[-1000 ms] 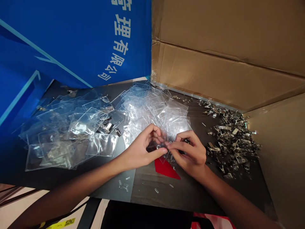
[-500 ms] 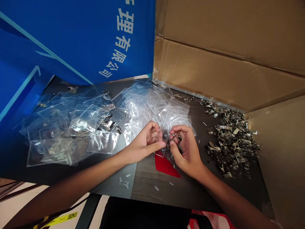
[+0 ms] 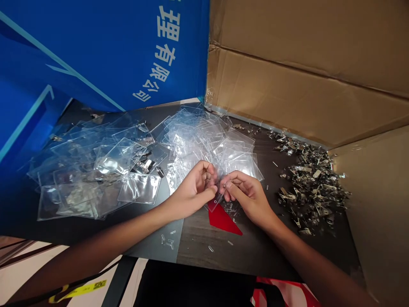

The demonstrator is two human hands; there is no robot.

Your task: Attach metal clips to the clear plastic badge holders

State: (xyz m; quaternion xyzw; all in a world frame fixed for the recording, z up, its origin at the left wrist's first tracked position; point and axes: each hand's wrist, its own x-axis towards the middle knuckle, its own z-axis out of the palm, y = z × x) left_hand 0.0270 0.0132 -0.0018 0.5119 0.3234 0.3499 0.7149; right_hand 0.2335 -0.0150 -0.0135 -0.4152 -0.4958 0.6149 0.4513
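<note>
Between my two hands is a clear plastic badge holder (image 3: 218, 200), tilted, with small punched holes along its edge. My left hand (image 3: 200, 184) is closed on it, thumb in front and fingers curled behind. My right hand (image 3: 243, 189) pinches close against the same edge, its fingertips touching the holder. A metal badge clip showed in that hand a moment earlier; now the fingers mostly cover it. Just below the hands lies a red piece of material (image 3: 224, 219) on the dark table. Small clear plastic pieces (image 3: 231, 207) are scattered beneath my right hand.
Loose badge holders (image 3: 188, 143) are heaped behind my hands. Another pile of holders (image 3: 79, 187), some with clips, spreads to the left. Metal clips (image 3: 315, 187) form a heap at right. A blue panel (image 3: 105, 51) and a cardboard wall (image 3: 303, 72) bound the table's back.
My right hand has moved left to the badge holder's edge, closing the small gap between the hands. The holder has tilted, and the clip is now largely hidden.
</note>
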